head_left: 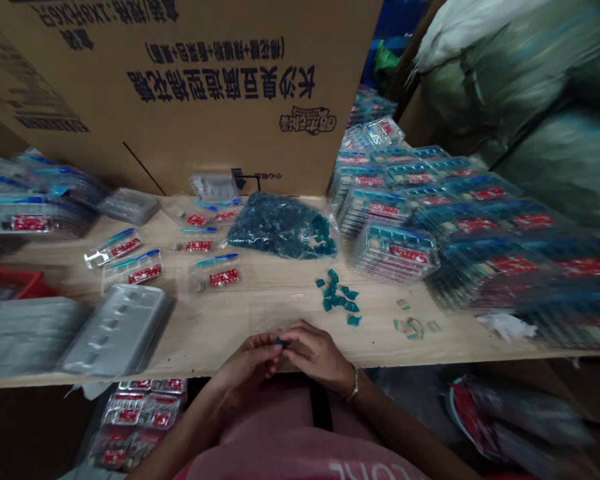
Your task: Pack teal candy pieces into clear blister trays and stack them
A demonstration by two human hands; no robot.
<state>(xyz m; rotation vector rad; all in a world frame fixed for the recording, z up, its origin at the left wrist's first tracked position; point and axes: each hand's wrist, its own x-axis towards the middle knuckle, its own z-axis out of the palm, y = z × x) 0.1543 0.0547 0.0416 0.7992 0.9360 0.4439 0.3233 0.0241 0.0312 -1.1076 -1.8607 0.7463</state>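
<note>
My left hand (250, 363) and my right hand (317, 353) meet at the near edge of the wooden table (260, 313). Their fingertips pinch a small dark teal piece (281, 343) between them. Just beyond, on the table, lies a little heap of loose teal pieces (337, 297). Farther back sits a clear bag (280, 227) full of the same teal pieces. My right wrist wears a thin bracelet.
Clear plastic packs with blue pens and red labels (130, 263) lie left of centre. Grey blister trays (115, 327) sit at the near left. Stacks of filled packs (430, 213) cover the right side. A big cardboard box (190, 87) stands behind. More packs (140, 417) lie below the table.
</note>
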